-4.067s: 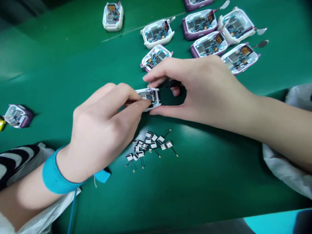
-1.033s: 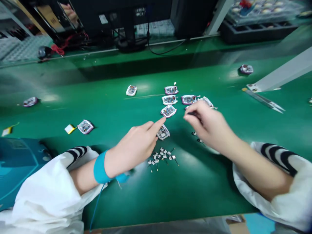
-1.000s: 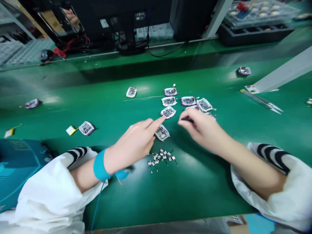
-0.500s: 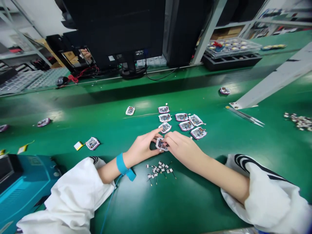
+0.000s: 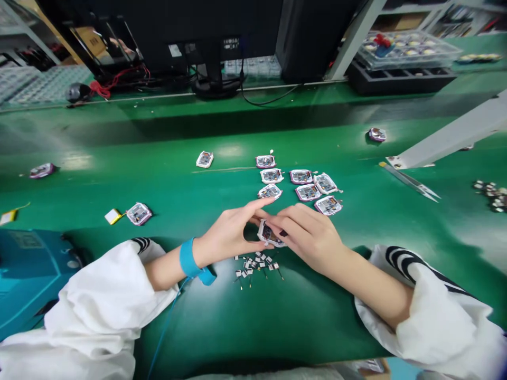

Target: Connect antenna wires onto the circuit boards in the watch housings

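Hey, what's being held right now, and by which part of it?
A white-framed circuit-board housing, held by its edges: the left hand at its left side, the right hand at its right end.

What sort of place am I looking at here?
Probably an electronics assembly line: a green antistatic bench mat, a blue wrist strap, and small white-and-purple plastic housings with exposed circuit boards.

The left hand point(image 5: 229, 230) and right hand point(image 5: 307, 237) hold a small white-framed circuit-board housing point(image 5: 269, 235) between them, just above a scatter of tiny white wired antenna patches point(image 5: 253, 269) on the green desk point(image 5: 317, 316), a blue wrist strap point(image 5: 188, 258) on the left wrist.
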